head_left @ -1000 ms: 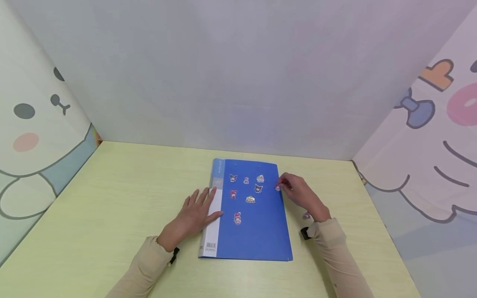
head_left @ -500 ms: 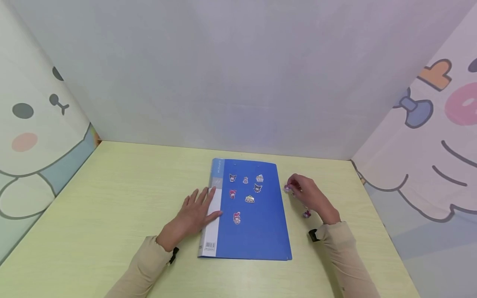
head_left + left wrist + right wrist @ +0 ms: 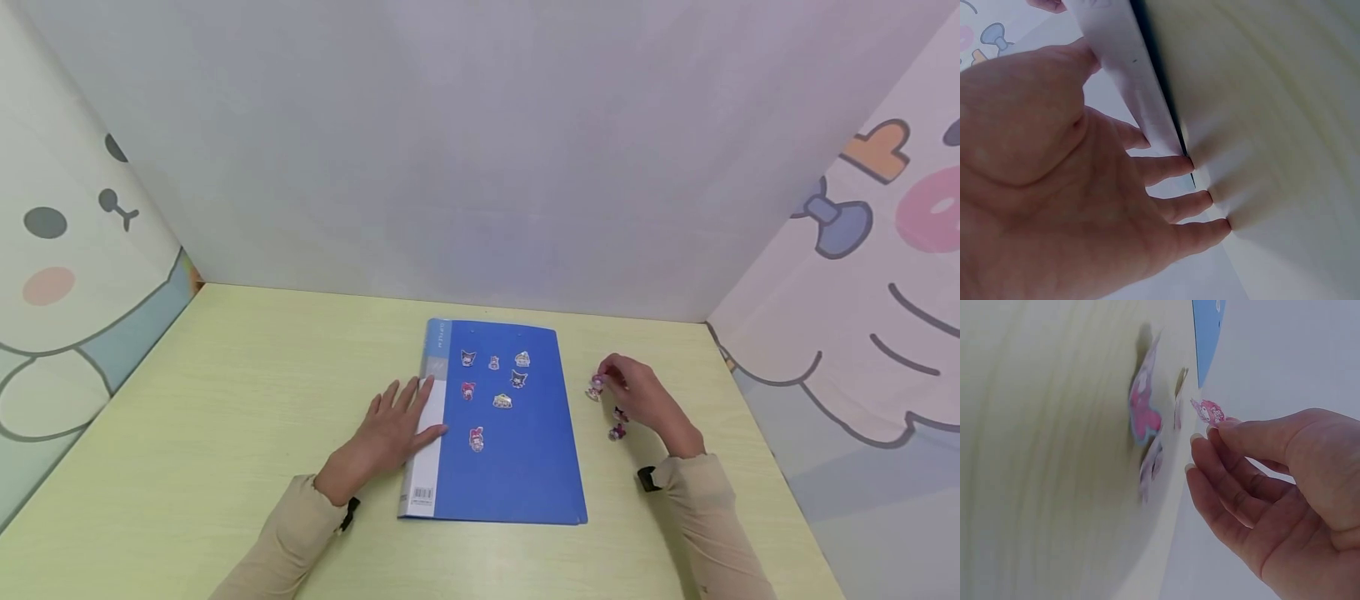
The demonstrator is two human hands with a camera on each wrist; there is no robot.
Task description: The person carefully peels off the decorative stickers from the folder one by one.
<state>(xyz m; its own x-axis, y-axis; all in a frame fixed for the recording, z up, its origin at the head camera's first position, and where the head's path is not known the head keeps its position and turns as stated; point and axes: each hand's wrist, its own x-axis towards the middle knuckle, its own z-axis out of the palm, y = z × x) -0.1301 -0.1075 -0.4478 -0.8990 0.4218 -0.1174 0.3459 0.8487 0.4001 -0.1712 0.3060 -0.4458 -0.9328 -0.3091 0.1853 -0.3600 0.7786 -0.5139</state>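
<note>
A blue file folder (image 3: 517,475) with a pale spine lies on the table. My left hand (image 3: 386,433) rests with fingers spread across its spine; in the left wrist view, fingertips (image 3: 1219,228) reach down to the tabletop along the spine's edge. Right of the folder, my right hand (image 3: 641,396) pinches a small pink cartoon sticker (image 3: 1211,414) between thumb and index finger, raised over the table. Beneath it lie a few loose stickers (image 3: 1145,419), one bent up at its end. Several cartoon stickers (image 3: 502,401) are on the folder's cover, mostly in its upper half.
The pale wood-grain table (image 3: 262,375) runs back to a plain light wall sheet (image 3: 480,167). Printed cartoon sheets (image 3: 862,292) stand at both sides. A black wrist strap (image 3: 649,479) shows at the right cuff.
My right hand has moved from the folder's right edge rightward over the loose stickers, carrying the pink sticker. The left hand has stayed in place on the spine.
</note>
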